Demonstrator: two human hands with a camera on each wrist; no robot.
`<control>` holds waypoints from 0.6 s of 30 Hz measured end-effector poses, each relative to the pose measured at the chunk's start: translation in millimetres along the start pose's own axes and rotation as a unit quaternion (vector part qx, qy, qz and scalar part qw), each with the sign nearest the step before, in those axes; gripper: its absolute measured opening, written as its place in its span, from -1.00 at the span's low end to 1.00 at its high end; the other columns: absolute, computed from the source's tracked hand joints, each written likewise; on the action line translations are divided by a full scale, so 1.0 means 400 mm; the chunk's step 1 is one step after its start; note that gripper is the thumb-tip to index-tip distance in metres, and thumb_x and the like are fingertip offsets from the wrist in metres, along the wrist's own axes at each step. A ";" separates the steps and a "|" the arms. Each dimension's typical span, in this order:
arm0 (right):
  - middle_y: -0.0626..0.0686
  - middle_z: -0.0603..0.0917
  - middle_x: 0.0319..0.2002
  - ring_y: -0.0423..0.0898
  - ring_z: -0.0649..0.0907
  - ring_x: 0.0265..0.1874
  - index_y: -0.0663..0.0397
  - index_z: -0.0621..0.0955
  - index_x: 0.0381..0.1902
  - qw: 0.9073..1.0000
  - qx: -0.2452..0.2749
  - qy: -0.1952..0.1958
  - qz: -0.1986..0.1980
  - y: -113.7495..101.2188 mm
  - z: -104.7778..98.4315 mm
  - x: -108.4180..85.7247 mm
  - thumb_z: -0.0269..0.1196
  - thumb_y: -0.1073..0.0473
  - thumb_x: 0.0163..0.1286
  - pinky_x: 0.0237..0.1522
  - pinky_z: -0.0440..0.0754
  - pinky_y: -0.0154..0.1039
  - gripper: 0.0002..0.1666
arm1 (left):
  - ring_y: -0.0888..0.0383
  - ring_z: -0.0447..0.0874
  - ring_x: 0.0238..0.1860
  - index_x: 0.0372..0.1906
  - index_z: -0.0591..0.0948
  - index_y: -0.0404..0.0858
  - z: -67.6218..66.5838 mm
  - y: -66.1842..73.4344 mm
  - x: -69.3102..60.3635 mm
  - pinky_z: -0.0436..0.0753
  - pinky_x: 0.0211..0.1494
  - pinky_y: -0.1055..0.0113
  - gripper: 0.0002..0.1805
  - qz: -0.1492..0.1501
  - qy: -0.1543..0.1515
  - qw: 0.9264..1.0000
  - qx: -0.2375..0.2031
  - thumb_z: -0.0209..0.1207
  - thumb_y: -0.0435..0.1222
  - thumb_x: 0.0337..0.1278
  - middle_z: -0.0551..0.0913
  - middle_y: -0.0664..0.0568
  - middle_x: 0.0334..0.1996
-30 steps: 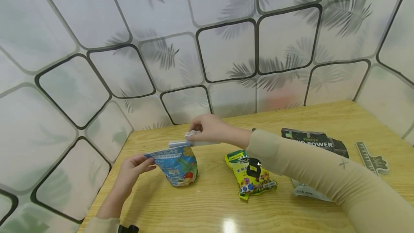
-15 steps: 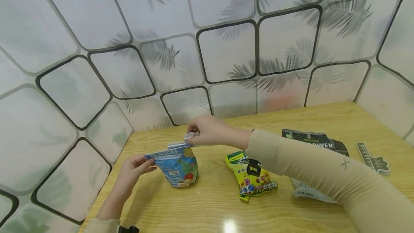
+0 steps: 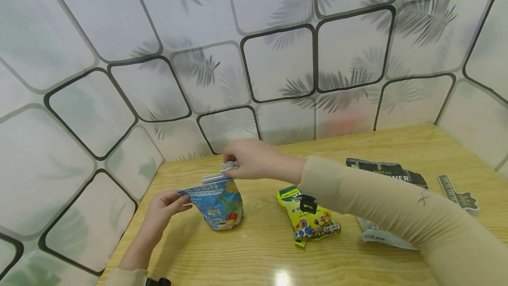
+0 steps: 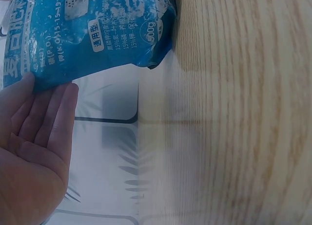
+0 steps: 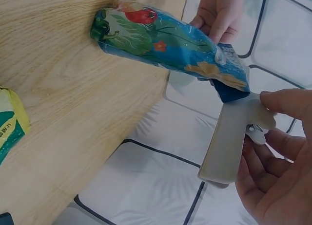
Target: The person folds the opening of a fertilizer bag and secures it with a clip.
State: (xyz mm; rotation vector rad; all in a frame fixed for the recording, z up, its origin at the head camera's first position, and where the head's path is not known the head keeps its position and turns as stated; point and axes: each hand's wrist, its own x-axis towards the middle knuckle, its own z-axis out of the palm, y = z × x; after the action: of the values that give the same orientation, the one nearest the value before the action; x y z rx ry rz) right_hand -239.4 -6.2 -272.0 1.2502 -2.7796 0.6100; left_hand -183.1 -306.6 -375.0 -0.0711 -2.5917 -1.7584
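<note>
At the lower left of the head view, the left hand (image 3: 164,204) pinches the top corner of a blue bag (image 3: 217,206) between its thumb and fingers. The bag is left of the middle, tipped a bit, its bottom end down by the desk (image 3: 238,255). The left wrist view lets you read "通用型" and "15-15-15" on it, but the top of the bag is cut off there and some of the small words are too blurry. The right wrist view shows a red vegetable and leafy greens on its side. Next along, a pale clip (image 5: 226,142) touches the bag's top edge; I can't tell if the bag is in between its two bars. The right hand (image 3: 252,160) pinches the clip's handle, thumb on one side and fingers on the other. Right of the middle lies a yellow bag (image 3: 313,228) with flowers and "家庭" on it, partly behind a black strap. Farther right, the right sleeve (image 3: 369,195) hides much of a black bag (image 3: 386,169), leaving just "WER". Another clip (image 3: 462,198), with ruler-like marks, lies at the far right.
</note>
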 end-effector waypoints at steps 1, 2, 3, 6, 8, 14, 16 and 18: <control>-0.08 0.80 -0.08 -0.15 0.71 -0.16 -0.06 0.77 0.00 1.000 -0.008 0.002 -0.003 -0.003 0.000 0.000 0.40 0.00 0.49 -0.02 0.74 -0.16 -0.76 | 0.29 0.82 -0.15 -0.24 0.68 -0.56 0.000 0.000 0.000 0.86 0.13 0.22 -0.73 0.000 0.000 1.000 0.000 0.16 -0.40 0.58 0.75 0.27 -0.30; -0.08 0.79 -0.07 -0.16 0.71 -0.15 -0.06 0.77 0.01 1.000 -0.016 0.003 -0.007 -0.005 0.000 0.001 0.40 0.00 0.49 -0.02 0.74 -0.17 -0.76 | 0.30 0.82 -0.15 -0.24 0.69 -0.56 0.000 0.000 0.000 0.86 0.13 0.22 -0.73 -0.001 0.001 1.000 0.000 0.16 -0.40 0.58 0.75 0.27 -0.30; -0.07 0.79 -0.05 -0.16 0.71 -0.14 -0.05 0.77 0.01 1.000 -0.022 0.004 -0.009 -0.007 0.000 0.001 0.40 0.00 0.49 -0.02 0.75 -0.17 -0.75 | 0.32 0.82 -0.16 -0.24 0.69 -0.55 0.000 0.001 0.000 0.86 0.13 0.22 -0.73 -0.003 0.002 1.000 -0.001 0.16 -0.40 0.58 0.75 0.27 -0.30; -0.05 0.76 -0.04 -0.14 0.71 -0.12 -0.04 0.77 0.03 0.999 -0.036 0.009 -0.017 -0.014 -0.001 0.002 0.40 0.01 0.49 -0.04 0.75 -0.18 -0.75 | 0.34 0.81 -0.16 -0.24 0.70 -0.53 0.001 0.002 0.001 0.86 0.14 0.20 -0.74 -0.008 0.004 1.000 -0.002 0.16 -0.40 0.58 0.75 0.27 -0.30; -0.04 0.75 -0.04 -0.14 0.70 -0.12 -0.03 0.77 0.03 0.999 -0.043 0.011 -0.020 -0.019 -0.003 0.002 0.40 0.01 0.50 -0.05 0.75 -0.19 -0.74 | 0.36 0.81 -0.16 -0.24 0.70 -0.53 0.001 0.003 0.002 0.86 0.16 0.19 -0.74 -0.012 0.004 1.000 -0.002 0.16 -0.39 0.58 0.75 0.26 -0.30; -0.06 0.77 -0.07 -0.16 0.70 -0.16 -0.03 0.78 -0.01 0.998 -0.060 0.013 -0.027 -0.033 -0.007 0.004 0.43 -0.02 0.47 -0.06 0.75 -0.21 -0.74 | 0.36 0.80 -0.16 -0.22 0.71 -0.51 0.002 0.005 -0.001 0.85 0.18 0.17 -0.74 -0.017 0.004 1.000 -0.002 0.17 -0.37 0.58 0.76 0.27 -0.28; -0.07 0.78 -0.09 -0.17 0.69 -0.19 -0.03 0.79 -0.04 0.997 -0.065 0.012 -0.031 -0.037 -0.009 0.005 0.45 -0.03 0.46 -0.07 0.73 -0.23 -0.75 | 0.34 0.81 -0.16 -0.24 0.71 -0.50 0.002 0.006 -0.001 0.85 0.17 0.17 -0.74 -0.016 0.006 1.000 -0.003 0.17 -0.38 0.58 0.76 0.26 -0.29; -0.08 0.78 -0.12 -0.18 0.67 -0.22 -0.04 0.80 -0.08 0.997 -0.072 0.012 -0.035 -0.042 -0.011 0.006 0.46 -0.03 0.45 -0.10 0.71 -0.24 -0.76 | 0.31 0.81 -0.15 -0.26 0.70 -0.51 0.003 0.006 -0.002 0.85 0.16 0.17 -0.74 -0.015 0.008 1.000 -0.004 0.17 -0.39 0.57 0.75 0.25 -0.30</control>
State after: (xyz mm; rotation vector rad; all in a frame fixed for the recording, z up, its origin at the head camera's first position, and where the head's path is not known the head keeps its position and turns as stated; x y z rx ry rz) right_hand -229.4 -16.3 -261.9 1.2959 -2.6918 0.4076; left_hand -182.3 -304.7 -373.1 -0.0185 -2.5886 -1.7709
